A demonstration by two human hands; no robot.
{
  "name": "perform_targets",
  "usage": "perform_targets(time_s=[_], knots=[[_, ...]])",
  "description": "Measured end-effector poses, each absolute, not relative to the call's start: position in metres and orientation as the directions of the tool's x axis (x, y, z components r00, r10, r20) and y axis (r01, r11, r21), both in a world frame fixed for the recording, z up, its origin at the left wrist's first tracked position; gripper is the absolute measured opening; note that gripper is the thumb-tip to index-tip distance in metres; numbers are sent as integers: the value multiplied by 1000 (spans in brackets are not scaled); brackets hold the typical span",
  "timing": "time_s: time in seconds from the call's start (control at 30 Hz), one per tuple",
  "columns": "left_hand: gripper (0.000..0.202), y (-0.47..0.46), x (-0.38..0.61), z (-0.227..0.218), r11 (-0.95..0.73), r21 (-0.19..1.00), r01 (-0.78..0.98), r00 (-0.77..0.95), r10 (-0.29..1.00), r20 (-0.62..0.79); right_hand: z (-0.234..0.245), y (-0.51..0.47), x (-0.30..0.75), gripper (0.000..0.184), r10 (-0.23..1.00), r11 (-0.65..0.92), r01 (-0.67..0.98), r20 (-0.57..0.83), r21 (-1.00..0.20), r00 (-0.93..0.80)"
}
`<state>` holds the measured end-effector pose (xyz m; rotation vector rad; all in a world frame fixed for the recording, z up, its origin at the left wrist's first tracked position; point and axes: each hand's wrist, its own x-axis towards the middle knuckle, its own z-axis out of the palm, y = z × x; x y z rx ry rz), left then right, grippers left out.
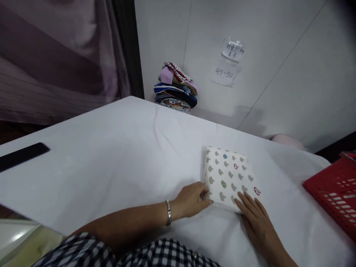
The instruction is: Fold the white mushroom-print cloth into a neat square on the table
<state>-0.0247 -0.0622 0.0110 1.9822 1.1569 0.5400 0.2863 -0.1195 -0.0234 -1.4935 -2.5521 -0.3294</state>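
A folded white cloth (228, 174) printed with grey mushroom shapes and a few coloured ones lies flat on the white-covered table (111, 155). At its near left corner, my left hand (191, 199) has its fingers curled against the side and its thumb along the front edge, pinching the corner; the fingertips are partly hidden. My right hand (257, 220) rests on the near right part of the cloth, palm down with fingers stretched out. A silver bracelet circles my left wrist.
A red plastic basket (333, 185) stands at the right edge. Beyond the table's far edge is a stack of folded fabrics (176, 89) by the wall. A dark flat object (23, 155) lies at the table's left. Handwritten paper signs (225, 72) hang on the wall.
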Motion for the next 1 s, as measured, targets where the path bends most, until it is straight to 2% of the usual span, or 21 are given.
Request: perform_targets(time_s=[0.1, 0.17, 0.3, 0.4, 0.47, 0.57, 0.63, 0.7, 0.77, 0.8, 0.9, 0.97, 1.0], knots=[[35, -48, -23, 16, -103, 850, 517, 376, 919, -117, -27, -117, 276, 58, 832, 466, 878, 282, 111, -478], [42, -38, -19, 19, -37, 863, 504, 317, 938, -145, -28, -115, 271, 59, 829, 458, 883, 308, 102, -466], [60, -24, -3, 16, 64, 884, 464, 290, 932, -219, -29, -113, 269, 61, 827, 455, 888, 337, 70, -450], [61, -14, 5, 8, 172, 875, 452, 273, 907, -319, -29, -115, 263, 58, 827, 443, 895, 361, 56, -431], [61, -2, 1, 7, 175, 876, 449, 278, 905, -323, -27, -116, 249, 58, 828, 434, 900, 373, 49, -420], [63, 31, -24, 20, 52, 860, 507, 300, 925, -232, -20, -116, 207, 55, 814, 474, 880, 382, 0, -438], [64, 61, -50, 37, -78, 788, 611, 334, 928, -168, -10, -117, 169, 49, 787, 546, 834, 391, -82, -477], [63, 92, -78, 53, -186, 661, 727, 347, 930, -120, 5, -118, 135, 45, 727, 668, 720, 366, -186, -580], [61, 118, -102, 63, -201, 506, 839, 294, 949, -110, 22, -115, 117, 45, 652, 758, 596, 341, -265, -677], [59, 127, -112, 65, -153, 434, 888, 235, 962, -141, 29, -110, 115, 43, 635, 773, 562, 356, -295, -686], [56, 140, -129, 58, -102, 365, 926, 179, 966, -184, 40, -78, 139, 40, 731, 681, 595, 445, -428, -517], [54, 140, -131, 50, -99, 348, 932, 173, 967, -189, 38, -43, 166, 39, 897, 423, 658, 390, -623, -208], [53, 140, -129, 47, -99, 339, 935, 170, 968, -186, 36, -23, 178, 39, 961, 227, 658, 274, -718, -33]])
